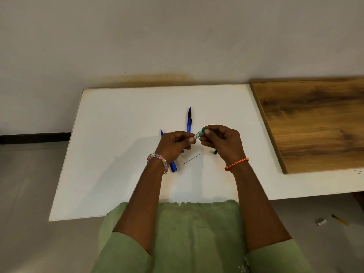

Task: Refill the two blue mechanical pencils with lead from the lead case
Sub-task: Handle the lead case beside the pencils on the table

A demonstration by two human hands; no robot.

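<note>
1. Broadly, a flat white rectangular tabletop (122, 146) is seen carrying all the task's things, with a brown wood-grain board (315, 123) laid against its right side.
2. Two blue plastic mechanical pencils are seen lying on the white top: the farther blue pencil (189, 120) with a black grip is laid lengthwise, tip pointed away from the person, and the nearer blue pencil (173, 166) is laid slanted under the left wrist, its middle hidden and its open back end turned toward the person.
3. The left hand (174, 145) is held above the nearer pencil, with thumb and fingers pinched round the lower end of the lead case.
4. The right hand (221, 139) is held just beside it, with fingertips closed on the green cap end.
5. The small clear tubular lead case (198, 134) with a green cap is held between both hands above the table, its long axis slanted up toward the right; what is left inside cannot be told.
6. A thin dark loose lead (191, 159) is seen lying on the table just below the hands, slanted the same way and nearer the right hand's reach, between the nearer pencil's open end and a small black cap (215, 152).
7. The case is judged to be in the course of being opened or closed; which cannot be told.
</note>
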